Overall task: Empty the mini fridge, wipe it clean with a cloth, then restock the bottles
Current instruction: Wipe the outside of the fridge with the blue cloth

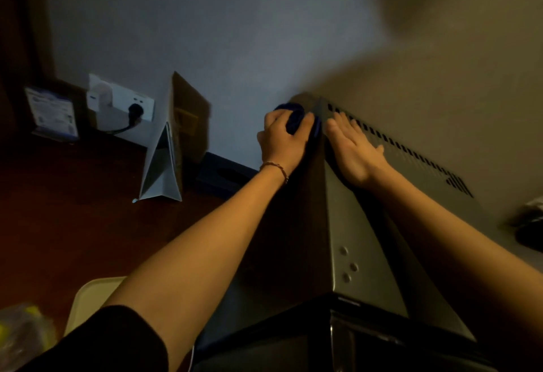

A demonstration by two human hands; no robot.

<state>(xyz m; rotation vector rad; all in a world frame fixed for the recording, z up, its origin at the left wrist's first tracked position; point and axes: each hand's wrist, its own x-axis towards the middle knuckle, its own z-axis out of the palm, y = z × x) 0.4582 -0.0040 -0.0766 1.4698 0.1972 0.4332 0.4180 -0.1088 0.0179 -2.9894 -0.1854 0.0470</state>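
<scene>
**Head view: one cloth, one fridge, two hands**

Seen from above: one mini fridge, dark, standing against the wall, front edge cut off at the bottom of the frame. One blue cloth, bunched at the fridge's far top corner, mostly hidden under the left hand, whose fingers curl round it and grip it. Right hand just beside, laid flat on the fridge's grey panel, fingers straight and relaxed, holding nothing. One row of vent slots past the fingertips; three small round studs nearer the camera.

Further out, on the brown surface: one paper bag upright, one dark tissue box beside it, one wall socket with a black plug, one printed card, blurred. Bottom left, one pale tray, partly covered by the forearm, and something yellow, too blurred to identify. At the right edge, one dark object, cropped, unrecognisable.
</scene>
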